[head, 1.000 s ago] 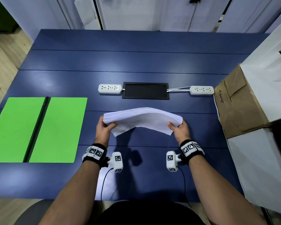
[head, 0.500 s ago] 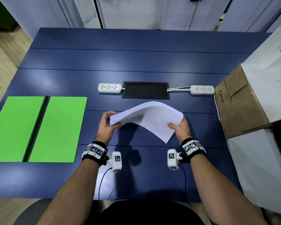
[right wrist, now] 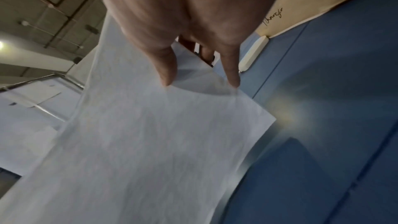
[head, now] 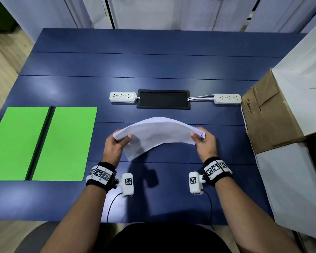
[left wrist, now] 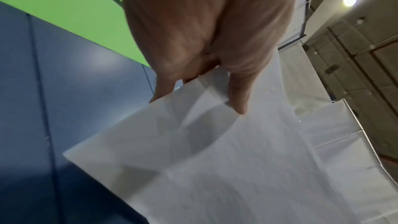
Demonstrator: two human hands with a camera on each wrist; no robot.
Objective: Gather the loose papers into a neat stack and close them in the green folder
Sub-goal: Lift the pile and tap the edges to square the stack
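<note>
A stack of white papers (head: 158, 133) bows upward in the air above the middle of the blue table (head: 153, 66). My left hand (head: 117, 143) grips its left end and my right hand (head: 202, 139) grips its right end. One lower sheet hangs down askew toward me at the left. In the left wrist view my thumb and fingers pinch the paper stack (left wrist: 215, 159) at its edge. The right wrist view shows the same pinch on the papers (right wrist: 150, 142). The green folder (head: 66, 143) lies open and flat on the table, left of my hands.
Two white power strips (head: 123, 96) (head: 227, 98) flank a black rectangular panel (head: 163, 99) behind the papers. A brown cardboard box (head: 268, 114) and white boxes (head: 295, 189) crowd the right edge of the table.
The stack has swung from a tilt with its right corner hanging low to a level arch. Both hands have shifted their hold; the loose lower sheet now hangs at the left.
</note>
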